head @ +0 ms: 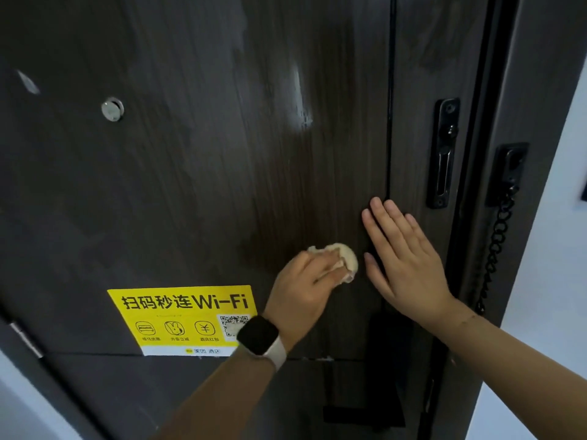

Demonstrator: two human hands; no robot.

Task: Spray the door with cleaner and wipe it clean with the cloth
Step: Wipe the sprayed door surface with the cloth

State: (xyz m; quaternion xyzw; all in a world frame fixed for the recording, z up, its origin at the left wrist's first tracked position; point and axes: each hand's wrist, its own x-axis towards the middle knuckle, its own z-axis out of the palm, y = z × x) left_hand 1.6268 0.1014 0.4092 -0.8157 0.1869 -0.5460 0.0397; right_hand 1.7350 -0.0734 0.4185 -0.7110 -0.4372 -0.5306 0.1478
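A dark wood-grain door (197, 173) fills the view, with a wet streak of cleaner high on its right part. My left hand (305, 290), with a watch on the wrist, presses a bunched beige cloth (344, 262) against the door below the streak. The cloth sticks out past its fingertips. My right hand (403, 262) lies flat with straight fingers on the door beside the cloth, across a black vertical groove. No spray bottle is in view.
A yellow Wi-Fi sticker (178, 315) sits left of my left wrist. A peephole (112, 108) is at the upper left. A black latch plate (443, 150) and a chain lock (502, 217) are on the right, by the white wall (546, 249).
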